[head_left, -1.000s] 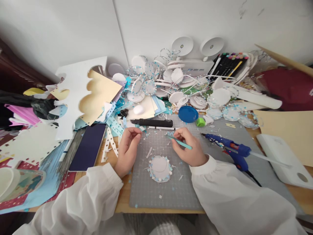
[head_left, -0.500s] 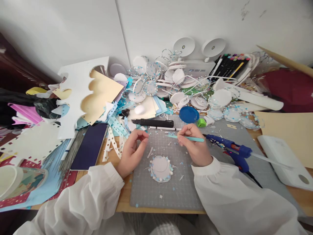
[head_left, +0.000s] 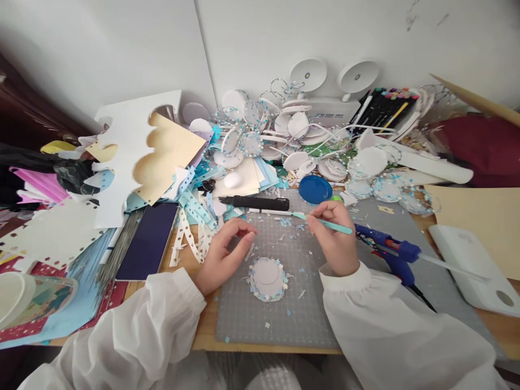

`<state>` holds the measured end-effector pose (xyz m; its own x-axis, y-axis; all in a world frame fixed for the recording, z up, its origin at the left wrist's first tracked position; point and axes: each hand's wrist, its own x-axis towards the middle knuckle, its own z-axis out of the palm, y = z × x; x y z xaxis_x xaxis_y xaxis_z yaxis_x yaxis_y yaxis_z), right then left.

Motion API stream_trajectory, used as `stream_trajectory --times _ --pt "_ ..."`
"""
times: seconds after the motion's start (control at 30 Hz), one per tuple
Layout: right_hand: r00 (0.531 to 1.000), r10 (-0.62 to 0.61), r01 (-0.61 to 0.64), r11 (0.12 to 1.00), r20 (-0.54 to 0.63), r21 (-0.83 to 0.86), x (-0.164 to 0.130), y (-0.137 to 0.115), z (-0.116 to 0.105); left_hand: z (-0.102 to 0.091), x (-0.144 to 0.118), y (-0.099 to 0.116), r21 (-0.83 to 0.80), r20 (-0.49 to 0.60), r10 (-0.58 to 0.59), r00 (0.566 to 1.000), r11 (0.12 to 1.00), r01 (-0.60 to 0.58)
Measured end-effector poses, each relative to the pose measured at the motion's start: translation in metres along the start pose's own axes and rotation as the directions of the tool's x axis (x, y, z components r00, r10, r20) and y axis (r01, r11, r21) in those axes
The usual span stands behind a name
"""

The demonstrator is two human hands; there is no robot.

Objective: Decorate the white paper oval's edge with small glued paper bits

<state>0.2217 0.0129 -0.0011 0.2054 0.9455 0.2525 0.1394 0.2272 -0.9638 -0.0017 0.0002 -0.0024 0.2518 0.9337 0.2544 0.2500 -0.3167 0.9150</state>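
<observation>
My right hand (head_left: 335,238) pinches slim teal tweezers (head_left: 333,225), their pointed end directed left above the grey cutting mat (head_left: 309,319). My left hand (head_left: 227,252) rests at the mat's left edge, fingers loosely curved and slightly apart from the thumb, with nothing visible in it. Between and below the hands lies a round white disc (head_left: 266,277), its rim ringed with small blue and white star pieces. Tiny stars and paper scraps are strewn over the mat around it.
A black pen-like cutter (head_left: 260,203) and a blue lid (head_left: 315,189) lie beyond the hands. A blue glue gun (head_left: 390,246) is right of my right hand. Decorated discs (head_left: 252,143) pile up at the back. A dark blue phone-like slab (head_left: 149,244) lies left.
My right hand has moved right with the tweezers, covering most of the green item near the blue lid. My left hand has shifted slightly right, its fingers a little straighter. The disc has stayed put.
</observation>
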Motion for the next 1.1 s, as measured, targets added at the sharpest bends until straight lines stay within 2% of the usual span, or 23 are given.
stream_trajectory --times 0.07,0.27,0.4,0.6,0.7,0.83,0.9,1.0,1.1 --pt "0.998 -0.066 0.068 0.992 0.019 -0.108 0.001 0.003 -0.002 0.000 0.001 0.001 -0.022 -0.013 -0.044 0.999 0.999 0.044" --pt "0.962 -0.125 0.207 0.913 0.243 -0.353 -0.002 0.008 0.000 -0.002 0.004 0.004 -0.092 -0.022 -0.134 0.991 0.987 0.132" --pt "0.942 -0.122 0.242 0.891 0.311 -0.384 -0.004 0.011 0.001 -0.003 0.004 0.004 -0.085 -0.004 -0.130 0.992 0.988 0.129" --pt "0.932 -0.128 0.265 0.881 0.340 -0.393 -0.006 0.010 0.001 -0.003 0.005 0.003 -0.095 0.006 -0.126 0.992 0.987 0.126" --pt "0.945 -0.125 0.210 0.940 0.302 -0.268 -0.007 0.008 0.003 -0.003 0.005 0.003 -0.094 0.016 -0.150 0.989 0.984 0.151" --pt "0.966 -0.038 0.024 0.998 0.256 0.057 -0.006 0.004 0.005 -0.005 0.004 0.004 -0.080 0.030 -0.162 0.986 0.983 0.164" --pt "0.960 0.037 -0.103 0.968 0.277 0.229 -0.005 0.002 0.007 -0.005 0.004 0.005 -0.068 0.034 -0.158 0.987 0.985 0.160" --pt "0.934 0.132 -0.271 0.868 0.332 0.417 -0.005 0.000 0.010 -0.003 0.004 0.005 -0.055 0.036 -0.138 0.990 0.989 0.140" --pt "0.915 0.141 -0.322 0.820 0.378 0.473 -0.008 -0.002 0.012 -0.001 0.004 0.003 -0.038 0.039 -0.086 0.996 0.995 0.088"
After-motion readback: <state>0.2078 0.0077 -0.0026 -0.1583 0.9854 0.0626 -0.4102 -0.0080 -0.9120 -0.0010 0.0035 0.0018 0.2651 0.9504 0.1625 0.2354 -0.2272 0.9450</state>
